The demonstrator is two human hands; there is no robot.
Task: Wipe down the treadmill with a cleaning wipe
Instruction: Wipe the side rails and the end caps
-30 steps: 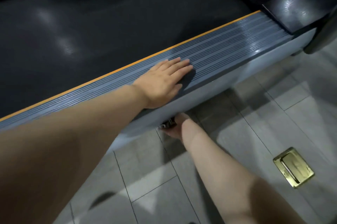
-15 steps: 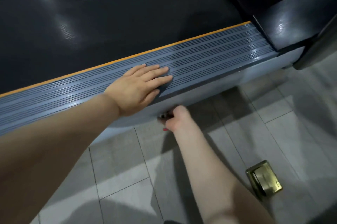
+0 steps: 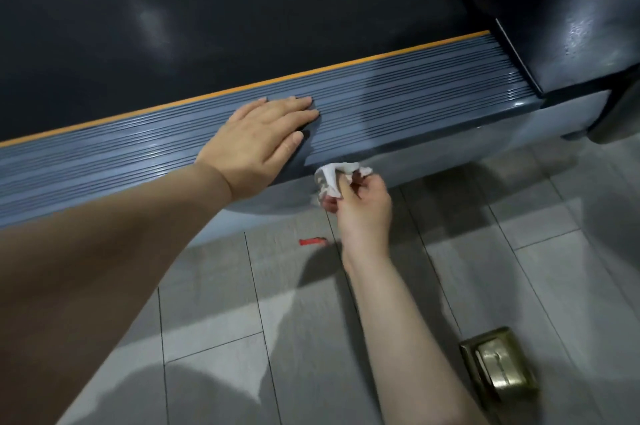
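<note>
I am leaning on the treadmill [image 3: 398, 102] with my left hand [image 3: 258, 144], its fingers [image 3: 294, 102] lying straight and flat across the ribbed grey side rail [image 3: 433, 92], holding nothing. My right hand [image 3: 363, 206] is working lower down, its fingers [image 3: 346, 187] curled round a crumpled white cleaning wipe [image 3: 330, 177] and pinching it tight. The wipe is sitting just below the rail's outer edge, right at the pale side panel [image 3: 450, 151] of the frame (whether it is actually touching the panel I cannot tell for sure).

I am judging this to be the step of wiping the treadmill's side, with the wipe bunched rather than spread. The next move is calling for me to press the wipe against the panel and draw it along the frame's length, probably opening it out a little so more of it is meeting the surface, while my left hand is bracing me.

A small red scrap [image 3: 312, 241] is lying on the tiled floor [image 3: 554, 269] near my right wrist, and a brass floor fitting [image 3: 498, 367] is set into the tiles well apart from it.
</note>
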